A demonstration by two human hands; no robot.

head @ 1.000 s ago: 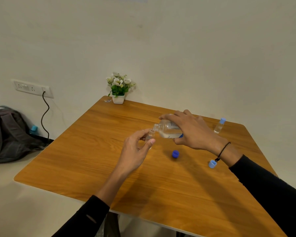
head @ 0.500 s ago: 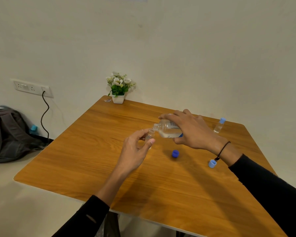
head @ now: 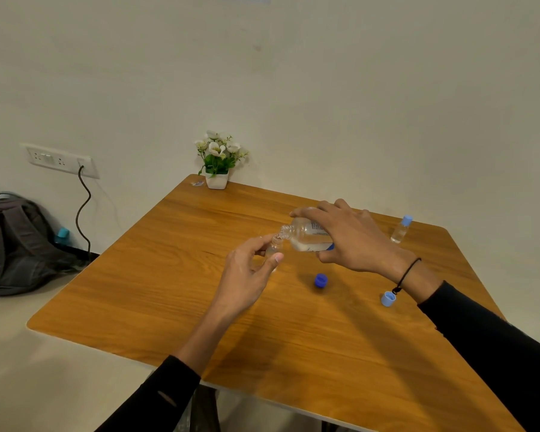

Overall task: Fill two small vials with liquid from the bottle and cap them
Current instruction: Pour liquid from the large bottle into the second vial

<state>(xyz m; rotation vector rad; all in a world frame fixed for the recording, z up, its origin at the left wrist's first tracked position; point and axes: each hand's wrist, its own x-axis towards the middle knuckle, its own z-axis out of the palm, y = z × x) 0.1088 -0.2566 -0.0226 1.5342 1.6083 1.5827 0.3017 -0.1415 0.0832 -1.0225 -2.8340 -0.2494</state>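
Note:
My right hand point(head: 351, 240) grips a clear bottle point(head: 306, 236) tipped on its side, neck pointing left, with whitish liquid pooled in its lower half. The bottle's mouth rests at the open top of a small clear vial point(head: 274, 247), which my left hand point(head: 250, 269) pinches between thumb and fingers just above the wooden table point(head: 175, 275). A dark blue cap point(head: 320, 280) lies on the table below the bottle. A light blue cap point(head: 387, 299) lies near my right wrist. A second vial point(head: 401, 229) with a light blue cap on stands at the table's far right.
A white pot of white flowers point(head: 217, 162) stands at the table's far corner against the wall. On the floor to the left lies a grey backpack point(head: 13, 241), beside a wall socket point(head: 60, 160) with a black cable hanging down.
Both hands have drifted very slightly upward in view; the bottle stays tipped against the vial. Nothing was taken or let go.

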